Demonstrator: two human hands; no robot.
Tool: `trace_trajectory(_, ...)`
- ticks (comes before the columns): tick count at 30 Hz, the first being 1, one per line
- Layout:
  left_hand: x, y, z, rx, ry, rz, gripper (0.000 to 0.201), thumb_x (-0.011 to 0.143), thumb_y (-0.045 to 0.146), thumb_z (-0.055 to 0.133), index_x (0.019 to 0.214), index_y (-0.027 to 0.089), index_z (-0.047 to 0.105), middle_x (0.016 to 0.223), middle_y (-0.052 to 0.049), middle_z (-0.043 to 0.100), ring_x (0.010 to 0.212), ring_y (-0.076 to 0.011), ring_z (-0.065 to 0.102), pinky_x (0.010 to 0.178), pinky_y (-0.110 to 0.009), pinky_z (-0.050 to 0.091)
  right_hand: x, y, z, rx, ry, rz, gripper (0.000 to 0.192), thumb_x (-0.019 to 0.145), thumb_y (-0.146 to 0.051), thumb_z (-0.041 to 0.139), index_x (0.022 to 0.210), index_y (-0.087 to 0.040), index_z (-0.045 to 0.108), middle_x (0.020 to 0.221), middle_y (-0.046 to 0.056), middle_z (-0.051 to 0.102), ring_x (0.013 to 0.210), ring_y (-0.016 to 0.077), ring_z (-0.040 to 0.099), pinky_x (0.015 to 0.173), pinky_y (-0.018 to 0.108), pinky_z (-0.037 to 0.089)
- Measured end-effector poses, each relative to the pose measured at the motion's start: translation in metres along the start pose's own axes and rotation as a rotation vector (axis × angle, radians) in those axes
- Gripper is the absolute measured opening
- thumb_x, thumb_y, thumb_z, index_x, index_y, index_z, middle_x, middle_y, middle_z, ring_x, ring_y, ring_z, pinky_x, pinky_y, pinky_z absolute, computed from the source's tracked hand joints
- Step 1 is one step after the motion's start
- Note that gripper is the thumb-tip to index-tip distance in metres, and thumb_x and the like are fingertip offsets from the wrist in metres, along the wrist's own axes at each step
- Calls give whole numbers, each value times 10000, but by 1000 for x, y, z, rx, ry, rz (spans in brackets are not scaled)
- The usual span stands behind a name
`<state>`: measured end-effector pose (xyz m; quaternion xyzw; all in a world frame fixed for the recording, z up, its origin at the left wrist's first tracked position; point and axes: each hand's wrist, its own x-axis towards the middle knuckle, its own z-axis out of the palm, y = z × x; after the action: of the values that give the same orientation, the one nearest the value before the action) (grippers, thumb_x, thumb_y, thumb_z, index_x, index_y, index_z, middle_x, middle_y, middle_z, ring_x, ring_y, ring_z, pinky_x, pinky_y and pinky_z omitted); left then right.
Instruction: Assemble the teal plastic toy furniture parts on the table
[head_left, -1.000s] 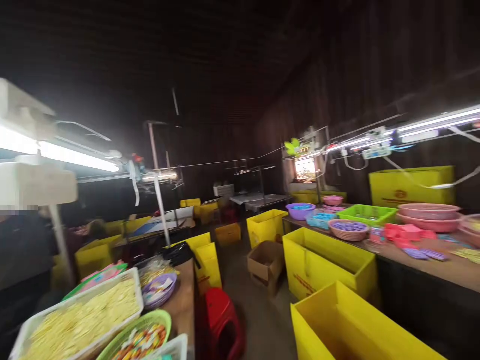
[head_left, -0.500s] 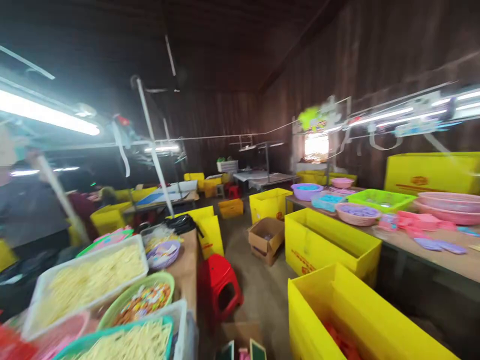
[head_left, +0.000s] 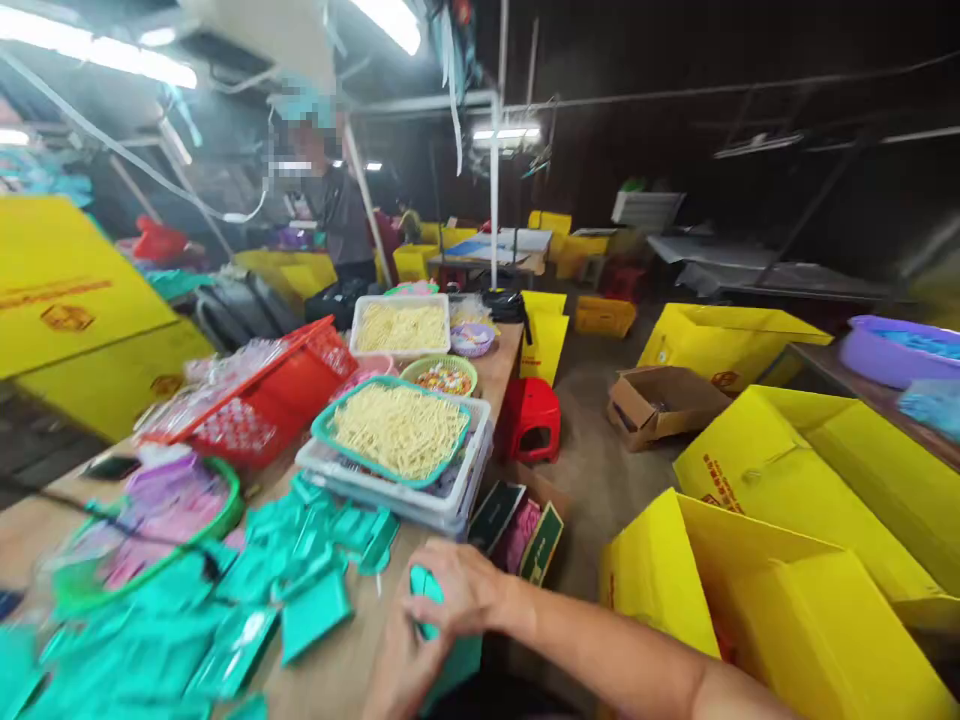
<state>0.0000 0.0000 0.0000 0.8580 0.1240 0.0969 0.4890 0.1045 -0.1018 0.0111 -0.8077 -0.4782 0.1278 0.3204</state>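
Both hands meet at the near edge of the table (head_left: 360,615), around a teal plastic piece (head_left: 426,590). My right hand (head_left: 461,580) wraps over it from above, fingers curled. From below, my left hand (head_left: 409,655) presses against the same piece, its fingers partly hidden. A larger teal surface (head_left: 459,668) shows just under the hands; whether it joins the held piece I cannot tell. To the left lies a spread pile of flat, glossy teal pieces (head_left: 315,605).
Beyond the pile stand a green basket (head_left: 234,495) of pink and purple pieces, a tilted red basket (head_left: 262,400) and a teal tray (head_left: 322,425) of pale strips. Yellow boxes (head_left: 660,590), a red stool (head_left: 536,420) and a cardboard box (head_left: 667,400) line the right. A person (head_left: 349,220) stands behind.
The view has swung left and down. Both my hands, the teal pile and the red basket have come into view; the right-hand table has mostly left it.
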Motion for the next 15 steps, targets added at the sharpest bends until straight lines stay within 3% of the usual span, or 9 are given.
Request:
trace_trajectory(3,-20,-10,-13,-41,133,-73,693,796,421,635,1385,136,407,1371,-173,552,1293,-346,535,1084,-549,448,6,-9,-10,41,-51,-162,763,774,-661,705,1333,-166,552,1152,105,642,1051,255,615,960,384,509)
trace_trajectory(5,-27,-12,-28,36,245,-172,780,757,484,667,1397,135,388,1392,-198,532,1276,-365,546,1053,-560,464,21,-12,-12,81,-77,-268,879,729,-731,707,1366,-157,516,1223,127,614,1116,272,583,1017,426,483)
trace_trajectory(10,-46,-7,-55,131,388,-256,840,744,458,681,1438,160,314,1395,-198,511,1235,-329,575,1010,-511,501,68,-19,14,139,-126,-604,864,677,-809,684,1210,-135,588,1114,146,622,1060,301,580,988,485,489)
trace_trajectory(15,-67,-11,-46,209,577,-246,836,768,477,682,1433,146,298,1433,-219,465,1316,-346,503,1087,-532,437,94,-28,36,189,-216,-859,929,633,-863,658,1216,-144,581,1078,143,628,1011,298,581,938,473,507)
